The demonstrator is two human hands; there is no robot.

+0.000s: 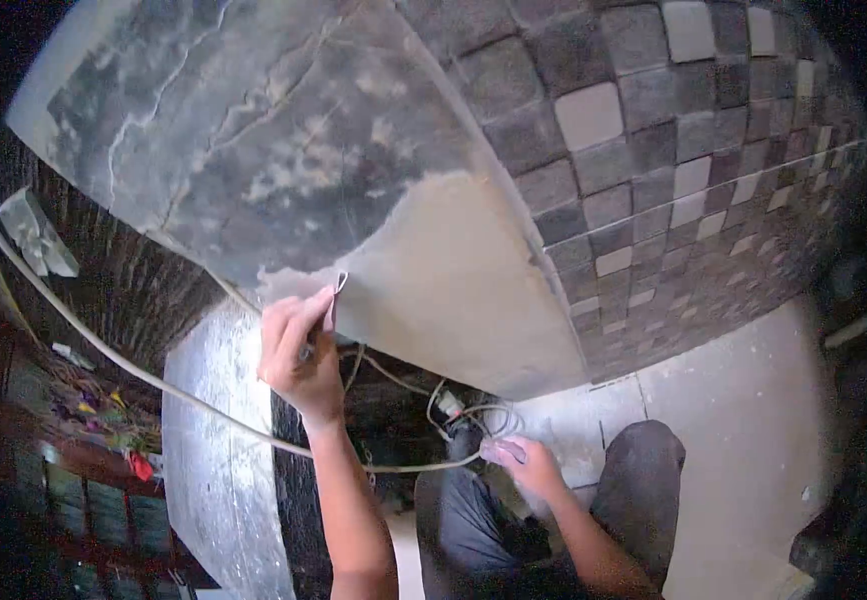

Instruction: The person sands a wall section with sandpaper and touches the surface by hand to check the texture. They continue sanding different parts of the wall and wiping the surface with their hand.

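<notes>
My left hand (298,345) is raised against a panel, its fingers closed on a thin folded sheet (341,283) whose pale edge makes a small loop at the fingertips. The sheet is right at the border between the dark marble-patterned surface (283,150) and a smooth beige area (453,280). Low down by my knees, my right hand (523,465) is closed, with something pale in its fingers that I cannot make out. A pale cable (203,405) runs across below my left hand and reaches my right fingers.
Grey and white mosaic tiles (613,130) cover the neighbouring face. Beneath are a pale floor (743,440) and my knee (643,460). Coiled cord with a white plug (448,404) lies close to my right hand. To the left stand a whitish, speckled board (218,460) and flowers (140,464).
</notes>
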